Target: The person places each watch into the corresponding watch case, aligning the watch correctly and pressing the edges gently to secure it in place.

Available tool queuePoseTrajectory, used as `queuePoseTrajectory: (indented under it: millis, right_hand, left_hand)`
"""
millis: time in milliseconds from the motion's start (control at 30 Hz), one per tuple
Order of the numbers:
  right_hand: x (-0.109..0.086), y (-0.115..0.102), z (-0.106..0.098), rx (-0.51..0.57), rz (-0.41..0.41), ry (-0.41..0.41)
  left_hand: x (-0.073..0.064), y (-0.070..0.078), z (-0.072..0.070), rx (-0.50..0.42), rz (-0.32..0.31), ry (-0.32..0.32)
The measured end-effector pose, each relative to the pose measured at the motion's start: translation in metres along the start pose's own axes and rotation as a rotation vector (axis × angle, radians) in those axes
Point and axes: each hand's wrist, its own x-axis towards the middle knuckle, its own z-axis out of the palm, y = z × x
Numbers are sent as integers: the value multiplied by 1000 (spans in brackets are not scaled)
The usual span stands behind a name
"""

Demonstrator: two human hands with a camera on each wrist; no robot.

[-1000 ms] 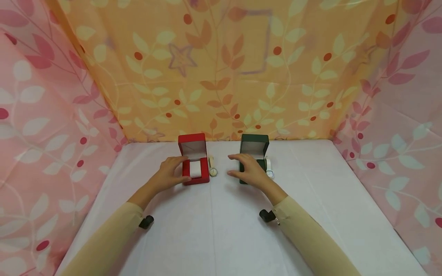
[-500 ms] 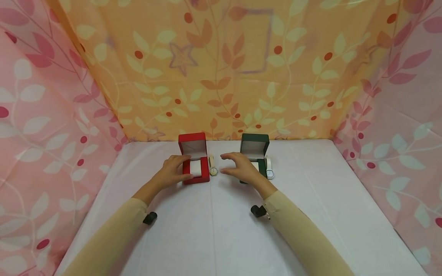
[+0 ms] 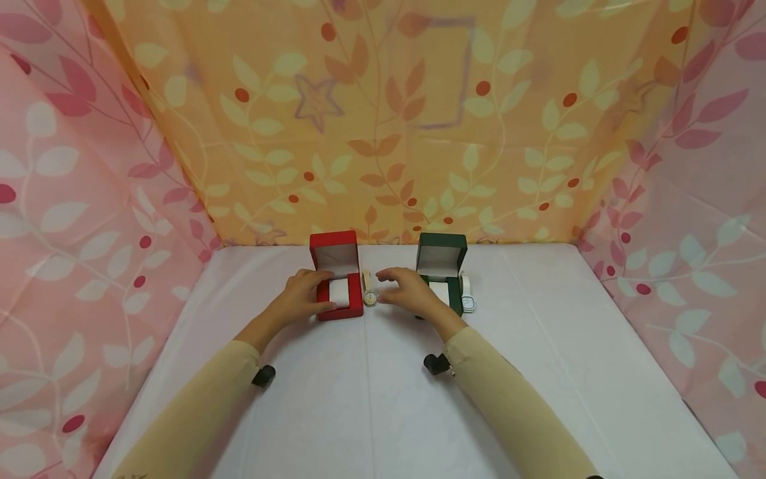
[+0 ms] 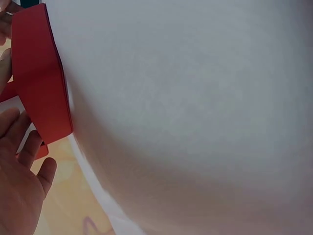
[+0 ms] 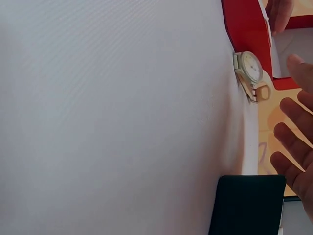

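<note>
A red watch box (image 3: 333,239) stands with its lid up, a white cushion (image 3: 338,293) inside. My left hand (image 3: 292,301) is at its left side, thumb and forefinger extended over the box's edge; the left wrist view shows loosely spread fingers beside the red wall. Right of that box lies a watch with a pale strap and round dial (image 3: 370,298). My right hand (image 3: 413,294) reaches close to this watch, fingers apart and holding nothing. Behind the right hand stands a dark green watch box (image 3: 443,243), lid up, also with a white cushion (image 3: 439,291).
A white-strapped watch (image 3: 467,293) lies against the right side of the green box. A white cloth (image 3: 335,399) covers the table. Behind it hangs a yellow leaf-patterned curtain (image 3: 371,120), with pink curtains (image 3: 78,219) at the sides.
My right hand has moved left, from in front of the green box to beside the round-dial watch. My left hand has shifted slightly right at the red box. Boxes and watches stay put.
</note>
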Motion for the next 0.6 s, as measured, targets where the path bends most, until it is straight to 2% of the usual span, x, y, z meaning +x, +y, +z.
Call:
queuePoseTrajectory:
  millis: [200,600]
  right_hand:
    - [4,-3,5,16,54,-20]
    - [10,2,16,-29,135,-50]
  left_hand:
    - [3,0,0,8,-8,-12]
    - [9,5,-3,80,-45,-58]
